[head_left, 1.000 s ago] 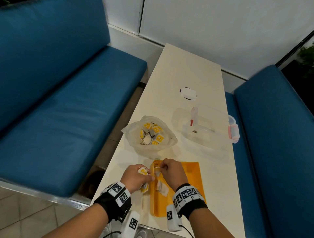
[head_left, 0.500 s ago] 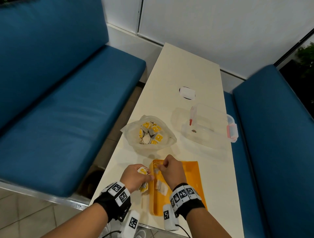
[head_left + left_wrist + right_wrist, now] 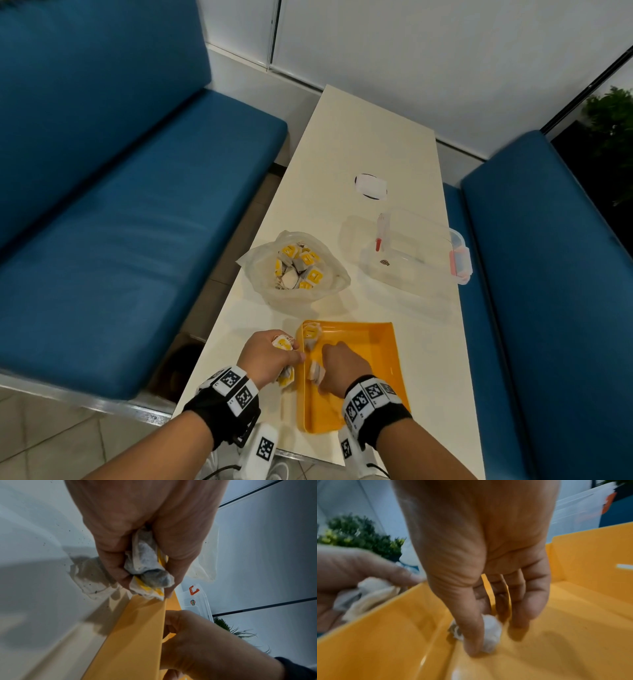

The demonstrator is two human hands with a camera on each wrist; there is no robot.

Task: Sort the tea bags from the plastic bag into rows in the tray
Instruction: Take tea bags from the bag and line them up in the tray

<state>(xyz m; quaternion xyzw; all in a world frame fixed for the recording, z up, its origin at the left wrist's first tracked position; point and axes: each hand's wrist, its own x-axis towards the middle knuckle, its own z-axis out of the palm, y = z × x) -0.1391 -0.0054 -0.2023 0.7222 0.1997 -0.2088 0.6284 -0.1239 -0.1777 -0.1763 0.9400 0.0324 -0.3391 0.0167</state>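
Observation:
The orange tray [image 3: 371, 349] lies at the table's near end. My right hand [image 3: 337, 365] is inside it by the left wall, thumb and fingers pinching a white tea bag [image 3: 492, 628] against the tray floor [image 3: 565, 628]. Another tea bag [image 3: 311, 333] with a yellow tag lies in the tray's far-left corner. My left hand [image 3: 274, 356] hovers just left of the tray wall [image 3: 137, 635] and grips a bunch of tea bags [image 3: 147, 568]. The clear plastic bag [image 3: 260, 267] beyond the tray holds several more tea bags [image 3: 301, 267].
A clear lidded plastic box [image 3: 414, 250] with pink clips stands to the right of the bag. A white oval item [image 3: 371, 186] lies further up the narrow table [image 3: 373, 137]. Blue benches [image 3: 120, 222] flank both long sides.
My right hand has drawn back from the tray's far-left corner toward me, uncovering the yellow-tagged tea bag there. The left hand has stayed in place with its bunch.

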